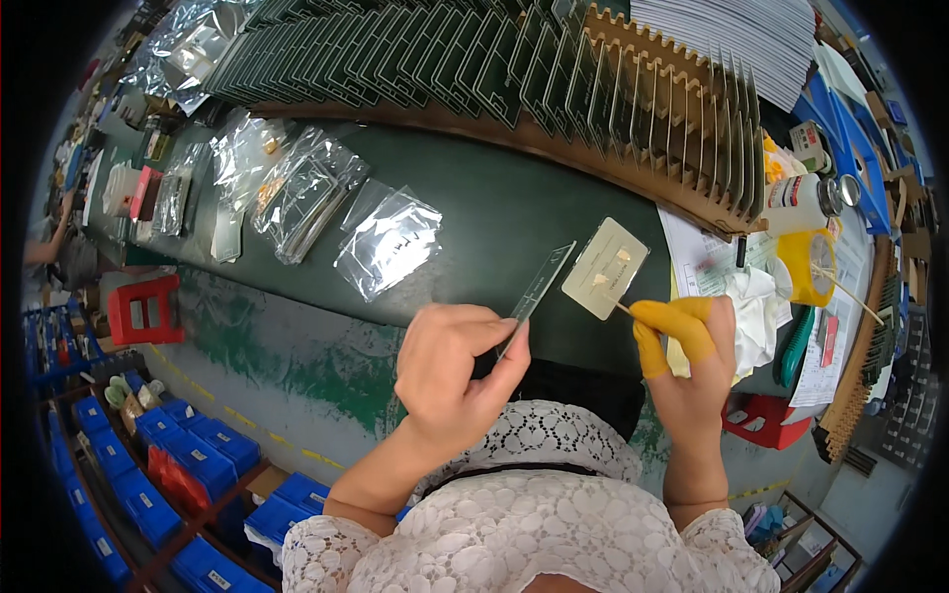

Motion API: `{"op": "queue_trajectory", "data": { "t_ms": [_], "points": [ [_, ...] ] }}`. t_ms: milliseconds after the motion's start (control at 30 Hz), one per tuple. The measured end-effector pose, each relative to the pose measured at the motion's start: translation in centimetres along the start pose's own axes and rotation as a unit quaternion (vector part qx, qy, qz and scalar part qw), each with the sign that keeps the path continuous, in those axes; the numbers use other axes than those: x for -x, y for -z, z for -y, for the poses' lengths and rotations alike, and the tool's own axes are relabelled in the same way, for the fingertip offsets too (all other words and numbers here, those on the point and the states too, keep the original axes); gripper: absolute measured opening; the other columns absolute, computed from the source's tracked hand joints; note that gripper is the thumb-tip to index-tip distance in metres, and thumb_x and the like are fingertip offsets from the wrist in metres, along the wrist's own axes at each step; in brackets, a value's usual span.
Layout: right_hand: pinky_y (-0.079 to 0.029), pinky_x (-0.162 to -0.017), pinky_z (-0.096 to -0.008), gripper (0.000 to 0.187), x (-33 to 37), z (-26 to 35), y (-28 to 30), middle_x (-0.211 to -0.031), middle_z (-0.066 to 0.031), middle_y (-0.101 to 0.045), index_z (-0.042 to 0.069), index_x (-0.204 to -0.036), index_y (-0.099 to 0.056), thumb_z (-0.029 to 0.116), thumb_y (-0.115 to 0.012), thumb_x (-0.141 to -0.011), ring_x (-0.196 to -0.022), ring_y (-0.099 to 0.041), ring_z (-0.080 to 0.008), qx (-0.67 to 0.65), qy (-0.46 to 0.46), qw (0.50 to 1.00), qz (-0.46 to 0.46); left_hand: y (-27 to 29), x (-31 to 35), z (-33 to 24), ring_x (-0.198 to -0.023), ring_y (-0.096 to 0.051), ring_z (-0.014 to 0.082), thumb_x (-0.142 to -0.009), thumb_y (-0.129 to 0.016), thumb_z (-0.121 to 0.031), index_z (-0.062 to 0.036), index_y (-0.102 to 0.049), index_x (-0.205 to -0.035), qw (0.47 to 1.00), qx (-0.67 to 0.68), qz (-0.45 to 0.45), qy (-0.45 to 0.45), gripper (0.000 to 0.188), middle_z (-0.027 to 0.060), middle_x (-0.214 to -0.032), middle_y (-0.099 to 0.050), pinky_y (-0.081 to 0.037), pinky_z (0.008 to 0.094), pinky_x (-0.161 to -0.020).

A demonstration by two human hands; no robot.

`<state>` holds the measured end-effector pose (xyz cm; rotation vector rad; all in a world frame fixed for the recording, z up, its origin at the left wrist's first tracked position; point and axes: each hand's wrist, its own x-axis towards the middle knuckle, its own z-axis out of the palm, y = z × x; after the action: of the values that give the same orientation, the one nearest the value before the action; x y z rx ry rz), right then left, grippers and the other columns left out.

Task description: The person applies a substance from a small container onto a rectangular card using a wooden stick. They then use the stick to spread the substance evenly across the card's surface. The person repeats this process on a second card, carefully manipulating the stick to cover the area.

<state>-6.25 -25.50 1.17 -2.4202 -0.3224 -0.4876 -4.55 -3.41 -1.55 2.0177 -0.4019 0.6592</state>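
My left hand [457,368] pinches a thin dark green panel [540,285] by its near edge between thumb and fingers, tilted up on edge above the table. Yellow finger cots cover the thumb and a finger of my right hand [689,346]. Those fingers are closed on a thin stick [623,309], most of it hidden. Its tip is at the near edge of a cream rectangular plate [605,267] with rounded corners, which lies on the dark green table. Small pale bits and print show on the plate. The stick's exact kind is hard to make out.
A long brown slotted rack [633,178] full of upright dark panels spans the back. Clear plastic bags [390,242] lie at left. On the right are a yellow pot [806,267] with sticks, a white bottle [803,203], crumpled tissue [753,311] and a green-handled tool [797,348].
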Motion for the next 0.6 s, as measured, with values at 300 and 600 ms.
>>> {"op": "queue_trajectory", "data": {
  "t_ms": [300,600],
  "points": [
    [-0.04,-0.071,-0.0359,0.039,-0.1,2.5,-0.7,-0.092,-0.0033,-0.061,0.011,-0.103,-0.075,0.003,-0.086,-0.067,-0.081,-0.052,-0.025,-0.036,0.067,0.997,-0.017,0.3,-0.2,-0.3,-0.066,-0.061,0.0207,-0.071,-0.081,0.012,-0.0026,-0.062,-0.087,0.999,-0.006,0.017,-0.031,0.029,0.0092,-0.079,-0.067,-0.048,0.0287,-0.058],
    [-0.04,-0.072,-0.0361,0.039,-0.4,2.7,-1.0,-0.093,-0.0034,-0.062,0.009,-0.104,-0.074,0.004,-0.085,-0.067,-0.082,-0.052,-0.0249,-0.015,0.082,0.996,-0.017,0.4,-0.2,-0.3,-0.065,-0.06,0.0206,-0.07,-0.082,0.011,-0.0031,-0.062,-0.089,0.999,0.001,0.022,-0.043,0.032,0.0092,-0.08,-0.066,-0.047,0.0287,-0.057]
  ]
}}
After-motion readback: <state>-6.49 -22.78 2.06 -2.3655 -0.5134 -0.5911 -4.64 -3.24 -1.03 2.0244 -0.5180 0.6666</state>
